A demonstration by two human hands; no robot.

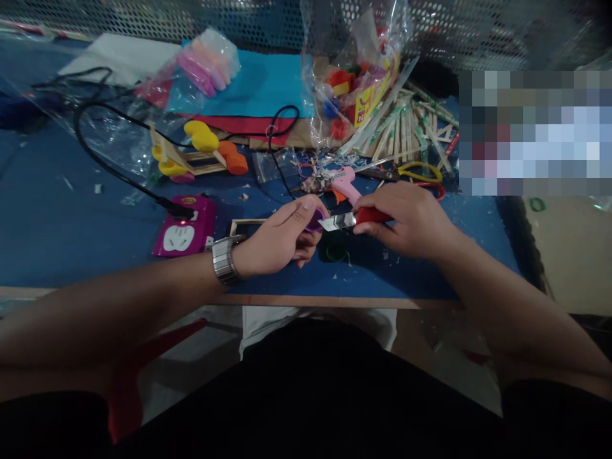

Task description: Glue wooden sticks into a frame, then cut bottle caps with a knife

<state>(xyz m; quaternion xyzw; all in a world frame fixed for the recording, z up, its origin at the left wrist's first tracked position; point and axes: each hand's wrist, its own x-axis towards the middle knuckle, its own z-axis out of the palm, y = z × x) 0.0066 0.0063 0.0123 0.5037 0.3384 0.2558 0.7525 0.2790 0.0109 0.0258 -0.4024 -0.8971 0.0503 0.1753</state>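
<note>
While the left hand (287, 237) pinched a small purple cap (315, 220) above the blue tabletop (272, 284), the right hand (412, 218) had its grip closed around a red-handled knife (374, 215). The blade (339, 221) pointed sideways, leftward at the cap, contact unclear.

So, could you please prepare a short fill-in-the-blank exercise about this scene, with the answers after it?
1. The right hand holds a cutter whose handle is ____.
2. The small piece in the left hand is ____ in colour.
3. The body of the glue gun is ____.
4. In the picture, the socket box lies to the ____ of both hands.
Missing words: red; purple; pink; left.
</note>
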